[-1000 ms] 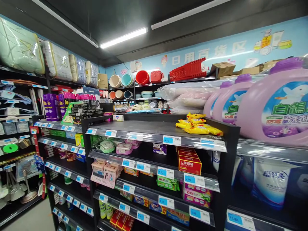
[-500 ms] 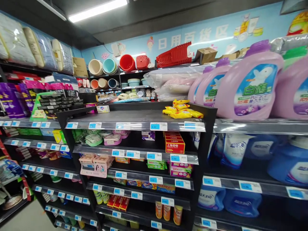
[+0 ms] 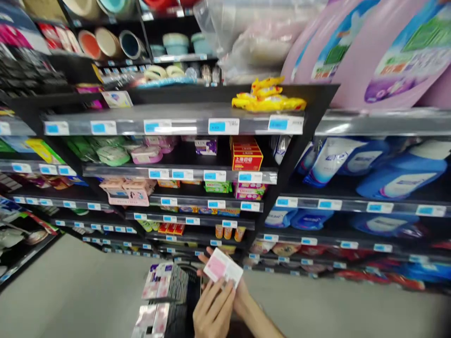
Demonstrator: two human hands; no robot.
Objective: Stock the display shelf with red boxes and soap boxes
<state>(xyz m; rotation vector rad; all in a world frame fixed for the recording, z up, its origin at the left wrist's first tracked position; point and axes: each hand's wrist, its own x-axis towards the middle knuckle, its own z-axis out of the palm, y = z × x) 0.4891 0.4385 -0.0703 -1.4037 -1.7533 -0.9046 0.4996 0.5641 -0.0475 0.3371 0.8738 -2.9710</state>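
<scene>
At the bottom middle of the head view, a small white-and-pink box (image 3: 222, 267) is held up at a tilt between both my hands. My right hand (image 3: 241, 296) reaches in from the lower right and grips it from behind, with its fingertips showing past the far left edge. My left hand (image 3: 213, 310) has its fingers bent over the near edge of the box; the thumb is hidden. Just to the left, below my hands, similar pink-and-white boxes (image 3: 158, 284) stand stacked in rows in a dark container whose shape I cannot make out.
Ahead stands a black shelf unit (image 3: 183, 119) with price tags. Yellow packets (image 3: 269, 98) lie on its top, with red soap boxes (image 3: 246, 157) and a purple LUX box (image 3: 206, 146) below. Large pink detergent bottles (image 3: 377, 61) and blue bottles (image 3: 405, 173) fill the right side. Grey floor (image 3: 95, 291) lies below.
The view has tipped downward and come closer to the shelves. Both my hands, the small box and the stacked boxes have come into sight at the bottom.
</scene>
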